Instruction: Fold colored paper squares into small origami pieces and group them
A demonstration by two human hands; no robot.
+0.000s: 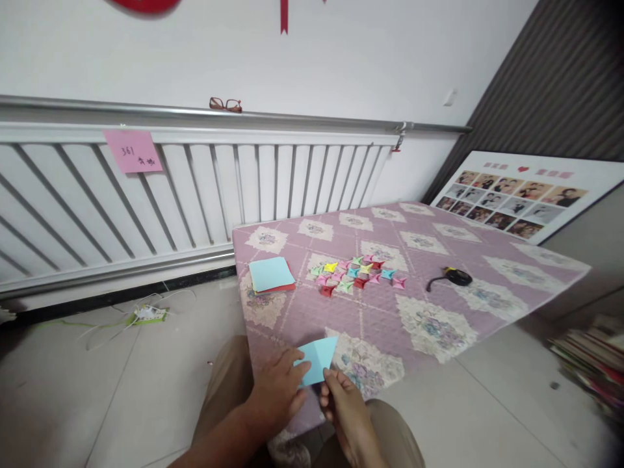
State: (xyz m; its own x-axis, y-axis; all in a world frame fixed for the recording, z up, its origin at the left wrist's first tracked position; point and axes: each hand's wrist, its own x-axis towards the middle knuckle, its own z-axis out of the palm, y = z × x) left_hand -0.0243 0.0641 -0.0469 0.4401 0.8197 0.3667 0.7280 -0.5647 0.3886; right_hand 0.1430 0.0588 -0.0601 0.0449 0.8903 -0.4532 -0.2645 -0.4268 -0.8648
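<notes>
A light blue sheet of origami paper (318, 356) lies near the table's front edge, with a crease running through it and its far right corner lifted. My left hand (277, 387) rests across the sheet's left part, fingers spread over it. At the near right corner, my right hand (345, 398) pinches the paper between thumb and fingers. Beyond them, on the left, sits a stack of square paper (271, 273) with light blue on top and red showing below. Several small folded paper pieces (359, 283) in pink, red, yellow, green and blue lie grouped mid-table.
A purple flowered cloth covers the table (385, 318). A coiled black cable (458, 277) lies on its right side. Behind stands a white radiator (277, 182) with a pink note (132, 151); glasses (225, 104) rest on the pipe. A photo board (517, 195) leans at right.
</notes>
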